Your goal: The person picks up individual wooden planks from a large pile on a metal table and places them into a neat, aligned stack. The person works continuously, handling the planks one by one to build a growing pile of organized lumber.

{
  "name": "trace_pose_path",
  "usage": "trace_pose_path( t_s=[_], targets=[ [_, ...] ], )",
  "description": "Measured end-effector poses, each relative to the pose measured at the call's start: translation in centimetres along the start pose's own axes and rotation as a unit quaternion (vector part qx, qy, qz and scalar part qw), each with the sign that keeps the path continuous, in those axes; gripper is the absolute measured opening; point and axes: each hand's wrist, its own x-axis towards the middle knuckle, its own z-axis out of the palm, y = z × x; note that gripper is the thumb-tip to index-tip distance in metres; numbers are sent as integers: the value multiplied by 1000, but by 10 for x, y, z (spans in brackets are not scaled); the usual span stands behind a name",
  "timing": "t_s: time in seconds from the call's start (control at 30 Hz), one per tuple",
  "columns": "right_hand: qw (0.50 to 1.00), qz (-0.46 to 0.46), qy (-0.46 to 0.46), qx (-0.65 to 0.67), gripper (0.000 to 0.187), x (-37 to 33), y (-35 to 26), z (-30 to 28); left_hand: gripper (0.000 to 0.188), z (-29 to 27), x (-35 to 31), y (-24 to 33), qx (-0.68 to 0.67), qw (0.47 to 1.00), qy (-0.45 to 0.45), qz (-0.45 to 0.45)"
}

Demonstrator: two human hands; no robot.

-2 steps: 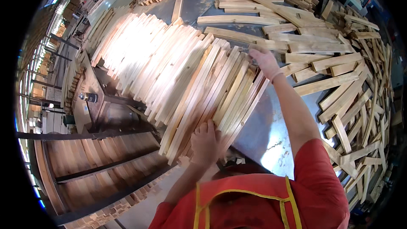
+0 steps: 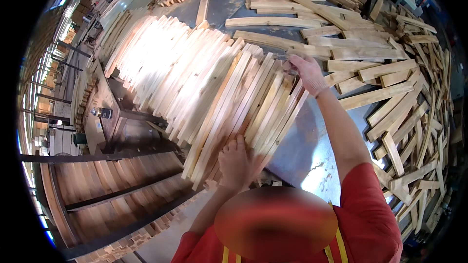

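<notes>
While a dark-framed rack (image 2: 122,190) holding flat brown wooden boards (image 2: 139,168) sits low off the near left side of a grey metal bench (image 2: 302,141), a small dark cylindrical can (image 2: 101,112) sits on a wooden ledge (image 2: 95,131) just beyond it. Next up is a long row of slim, pale wooden strips (image 2: 204,87) lying side by side across the bench's left half, near ends toward its near edge. The left hand (image 2: 234,163) is down on those near ends, fingers bent over the tops; its thumb side is blurry, so can't tell if it's clamped on anything. The right hand (image 2: 306,73) is up at the far ends of the rightmost strips, fingers curled, and again I can't tell if they're pinching one or just touching. Past that, loose pale wooden pieces (image 2: 347,43) spread toward the bench's far right corner, with a messy heap of pale wooden slats (image 2: 414,174) along its right edge.
</notes>
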Motion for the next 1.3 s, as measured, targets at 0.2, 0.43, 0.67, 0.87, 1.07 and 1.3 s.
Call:
trace_pose_path(
  t_s=[0.2,0.43,0.67,0.87,1.07,1.3],
  targets=[
    [988,35,-101,-109,54,-103,44,-14,45,-38,42,1,-90,995,-29,-27],
    [867,211,-105,-440,73,-156,39,95,34,-120,127,-80,54,995,53,-67],
    [950,233,10,-209,57,-165,98,103,32,-57,191,-255,119,988,41,-94],
    [956,226,132,-132,27,-172,73,100,33,-10,191,-308,131,986,-2,-103],
    [960,200,150,-127,29,-144,20,113,72,-51,142,-187,-299,929,-215,21],
    [968,144,-25,-205,61,-154,36,221,103,-71,100,-114,-130,972,-195,28]
  ],
)
